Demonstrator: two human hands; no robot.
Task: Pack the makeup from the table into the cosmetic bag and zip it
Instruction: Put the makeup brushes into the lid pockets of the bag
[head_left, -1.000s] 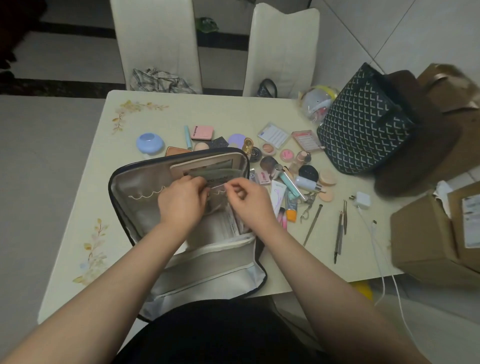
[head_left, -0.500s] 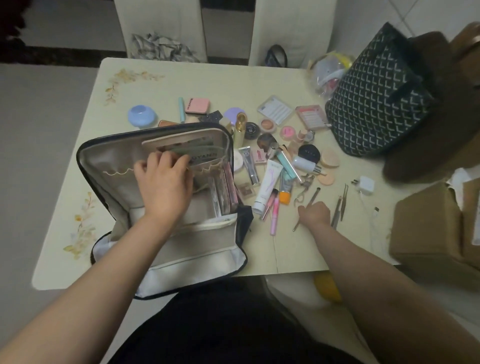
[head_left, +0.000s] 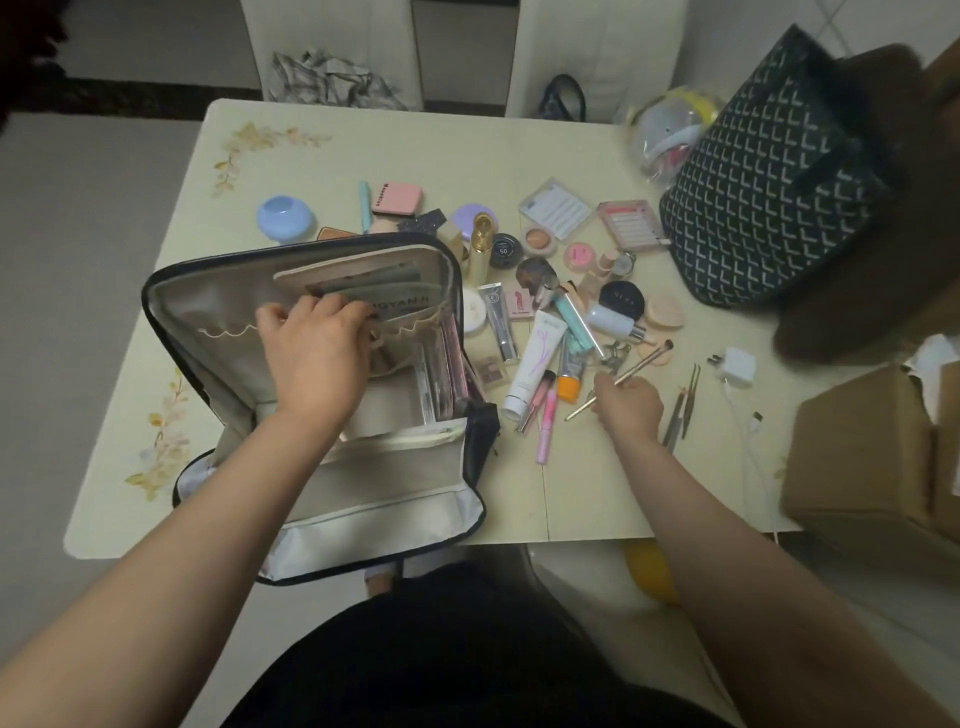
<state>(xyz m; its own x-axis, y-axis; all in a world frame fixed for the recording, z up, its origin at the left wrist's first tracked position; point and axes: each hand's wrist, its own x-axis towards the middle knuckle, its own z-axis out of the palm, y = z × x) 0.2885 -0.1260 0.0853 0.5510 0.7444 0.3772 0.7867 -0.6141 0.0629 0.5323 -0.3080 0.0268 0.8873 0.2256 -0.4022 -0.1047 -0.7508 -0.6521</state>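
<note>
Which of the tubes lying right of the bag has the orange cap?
The short dark tube, between the big white tube and the right hand. Its orange cap points toward the person; the others show none.

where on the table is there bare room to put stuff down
Bare: the far strip of the table beyond the pink compact, and the near edge right of the cosmetic bag, below the right hand. Crowded: between the cosmetic bag and the patterned tote.

Cardboard boxes (head_left: 878, 457) cut off at right edge; left hand (head_left: 317, 353) fingertips hidden in cosmetic bag (head_left: 218, 312) pocket; compact labels illegible.
</note>
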